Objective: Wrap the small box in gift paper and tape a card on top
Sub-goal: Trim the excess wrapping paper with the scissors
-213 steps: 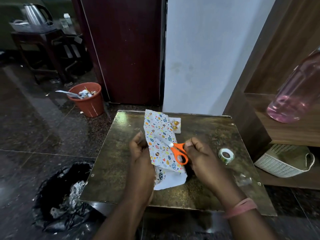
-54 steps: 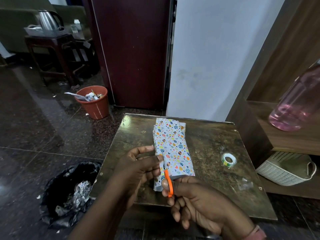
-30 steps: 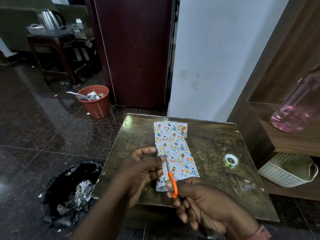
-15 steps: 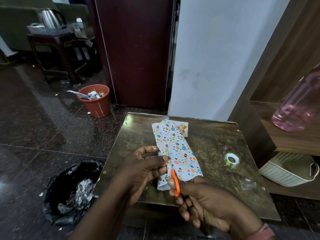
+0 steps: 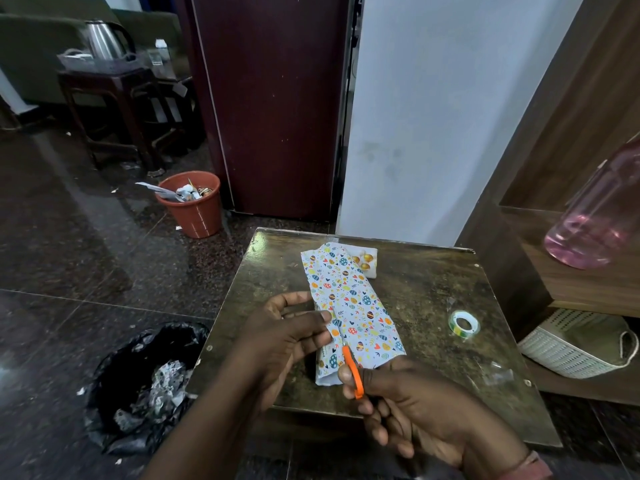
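Right hand (image 5: pixel 415 403) grips orange scissors (image 5: pixel 352 372), cutting gift paper (image 5: pixel 349 306) at centre frame. Left hand (image 5: pixel 291 334) pinches paper's left edge. Box hidden — card (image 5: pixel 367 263) above. Keep paper taut, blades straight.

The gift paper (image 5: pixel 349 306) is now swung further left at its far end, uncovering more of the card (image 5: pixel 366 263) behind it.

dim room, dark polished stone floor (image 5: pixel 69 237), white wall (image 5: pixel 433 116), maroon door (image 5: pixel 277 98), wood shelf unit (image 5: pixel 571 168) right.
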The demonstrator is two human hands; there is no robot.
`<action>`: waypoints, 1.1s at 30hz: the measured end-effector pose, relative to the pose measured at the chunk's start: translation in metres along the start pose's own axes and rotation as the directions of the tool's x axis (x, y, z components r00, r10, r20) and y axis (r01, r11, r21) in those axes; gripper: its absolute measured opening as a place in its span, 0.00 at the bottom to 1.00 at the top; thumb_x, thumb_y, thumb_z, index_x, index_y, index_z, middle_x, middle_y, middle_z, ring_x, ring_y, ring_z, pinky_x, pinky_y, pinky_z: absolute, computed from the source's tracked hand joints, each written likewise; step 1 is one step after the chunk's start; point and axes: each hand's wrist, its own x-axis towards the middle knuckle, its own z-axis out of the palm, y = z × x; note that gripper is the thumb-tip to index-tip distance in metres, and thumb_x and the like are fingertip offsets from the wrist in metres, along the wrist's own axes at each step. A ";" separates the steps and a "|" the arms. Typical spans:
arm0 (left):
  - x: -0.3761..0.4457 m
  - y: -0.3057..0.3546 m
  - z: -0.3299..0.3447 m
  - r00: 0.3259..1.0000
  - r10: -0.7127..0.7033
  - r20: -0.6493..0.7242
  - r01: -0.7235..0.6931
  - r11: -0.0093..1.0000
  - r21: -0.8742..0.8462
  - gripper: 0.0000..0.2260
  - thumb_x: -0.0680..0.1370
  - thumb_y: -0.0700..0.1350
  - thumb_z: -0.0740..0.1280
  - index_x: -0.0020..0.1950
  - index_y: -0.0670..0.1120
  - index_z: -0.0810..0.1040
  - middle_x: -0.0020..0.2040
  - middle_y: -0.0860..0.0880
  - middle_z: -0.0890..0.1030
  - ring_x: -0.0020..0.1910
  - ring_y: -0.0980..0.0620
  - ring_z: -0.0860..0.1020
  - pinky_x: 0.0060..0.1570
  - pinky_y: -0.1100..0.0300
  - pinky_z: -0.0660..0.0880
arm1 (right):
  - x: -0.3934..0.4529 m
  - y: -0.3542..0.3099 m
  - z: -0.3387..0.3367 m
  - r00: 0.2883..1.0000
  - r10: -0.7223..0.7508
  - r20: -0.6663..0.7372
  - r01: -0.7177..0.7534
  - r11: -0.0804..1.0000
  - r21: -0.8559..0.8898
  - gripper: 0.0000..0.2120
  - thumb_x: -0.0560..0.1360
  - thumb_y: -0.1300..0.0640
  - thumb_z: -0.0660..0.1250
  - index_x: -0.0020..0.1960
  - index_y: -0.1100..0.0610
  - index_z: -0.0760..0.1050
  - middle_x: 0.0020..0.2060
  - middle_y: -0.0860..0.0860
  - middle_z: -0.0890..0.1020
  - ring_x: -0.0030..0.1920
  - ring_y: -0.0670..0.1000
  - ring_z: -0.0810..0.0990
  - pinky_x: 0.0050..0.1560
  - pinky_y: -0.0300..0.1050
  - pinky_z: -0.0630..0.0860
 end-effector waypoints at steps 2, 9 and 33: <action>0.001 0.000 0.000 1.000 -0.008 0.010 0.008 1.000 0.012 0.19 0.73 0.29 0.73 0.62 0.38 0.76 0.44 0.44 0.87 0.36 0.52 0.85 0.34 0.62 0.81 | 0.000 0.000 0.001 1.000 -0.002 -0.010 0.002 1.000 -0.015 0.14 0.72 0.51 0.78 0.45 0.61 0.80 0.32 0.54 0.73 0.23 0.50 0.73 0.16 0.36 0.64; 0.001 0.002 -0.002 0.999 -0.020 0.033 0.019 0.999 0.045 0.20 0.71 0.28 0.75 0.60 0.39 0.76 0.48 0.40 0.87 0.40 0.48 0.85 0.35 0.61 0.82 | 0.000 -0.003 -0.002 1.000 0.014 -0.019 -0.015 0.999 -0.041 0.17 0.68 0.47 0.80 0.44 0.60 0.81 0.32 0.54 0.73 0.24 0.51 0.72 0.17 0.35 0.63; 0.010 -0.001 -0.007 0.998 0.028 -0.057 -0.029 0.999 -0.017 0.21 0.75 0.29 0.73 0.66 0.38 0.74 0.54 0.36 0.86 0.42 0.47 0.84 0.37 0.62 0.82 | -0.025 -0.015 -0.011 0.968 0.152 0.198 -0.118 0.978 -0.173 0.13 0.71 0.48 0.79 0.49 0.54 0.82 0.44 0.55 0.80 0.36 0.48 0.76 0.33 0.40 0.75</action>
